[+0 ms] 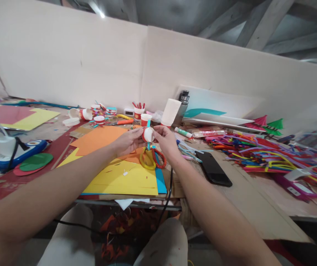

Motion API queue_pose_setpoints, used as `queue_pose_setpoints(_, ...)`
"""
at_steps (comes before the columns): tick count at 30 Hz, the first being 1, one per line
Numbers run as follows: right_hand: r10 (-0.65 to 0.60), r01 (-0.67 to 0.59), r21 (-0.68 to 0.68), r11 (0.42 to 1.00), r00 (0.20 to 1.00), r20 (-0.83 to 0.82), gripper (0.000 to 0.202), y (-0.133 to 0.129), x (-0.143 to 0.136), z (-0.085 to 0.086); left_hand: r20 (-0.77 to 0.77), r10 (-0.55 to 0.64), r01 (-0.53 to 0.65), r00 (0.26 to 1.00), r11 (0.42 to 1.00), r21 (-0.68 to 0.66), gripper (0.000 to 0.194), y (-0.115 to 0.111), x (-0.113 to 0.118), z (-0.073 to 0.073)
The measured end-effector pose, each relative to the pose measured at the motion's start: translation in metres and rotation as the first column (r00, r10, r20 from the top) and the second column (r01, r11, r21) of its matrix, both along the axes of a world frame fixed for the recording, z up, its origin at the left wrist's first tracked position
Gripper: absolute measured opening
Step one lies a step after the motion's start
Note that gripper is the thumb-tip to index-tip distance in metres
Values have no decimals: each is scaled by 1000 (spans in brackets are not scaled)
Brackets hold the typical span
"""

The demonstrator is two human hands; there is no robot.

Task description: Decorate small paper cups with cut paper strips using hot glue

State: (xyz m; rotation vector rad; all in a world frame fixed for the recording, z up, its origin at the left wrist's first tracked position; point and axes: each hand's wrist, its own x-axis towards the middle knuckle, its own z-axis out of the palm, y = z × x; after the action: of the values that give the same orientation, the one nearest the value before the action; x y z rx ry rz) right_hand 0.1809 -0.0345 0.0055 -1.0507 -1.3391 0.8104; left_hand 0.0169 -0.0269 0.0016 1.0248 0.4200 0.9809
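Just above the worktable, my left hand [129,141] and my right hand [165,139] pinch a small red-and-white paper cup piece [148,135] from either side. A light blue paper strip [148,125] runs across it, jutting out above and below. Right under my hands lie scissors [147,160] with yellow and red handles, over yellow paper [119,179] and orange paper [99,137]. Behind the held piece stands a red-and-white paper cup [145,119]. My fingers partly cover the sides of the held piece.
Stacked white cups [171,111] and a dark bottle [182,105] stand behind. A black phone [214,170] and several colourful pipe cleaners [247,147] lie right. At left are a blue glue gun [22,155] and cut cup pieces [85,114]. A black cable [170,188] hangs over the edge.
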Motion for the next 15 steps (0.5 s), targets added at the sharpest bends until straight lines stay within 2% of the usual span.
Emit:
queue_pose_setpoints(4,14,-31,116,993,989,145,29,-9,-3,5,19,29,-29,999,1000,6,24,3,-1,-1)
queue_pose_setpoints(8,-108,23,246,969,935,339,34,-20,-8,9,45,52,-54,998,998,42,26,1,-2,1)
queue_pose_setpoints(11,-179,60,311,948,912,370,38,-24,-10,10,62,53,-57,997,996,68,30,-3,-2,3)
queue_pose_setpoints(15,-186,24,393,919,906,379,39,-26,-11,10,79,50,-61,996,989,134,38,-6,-2,5)
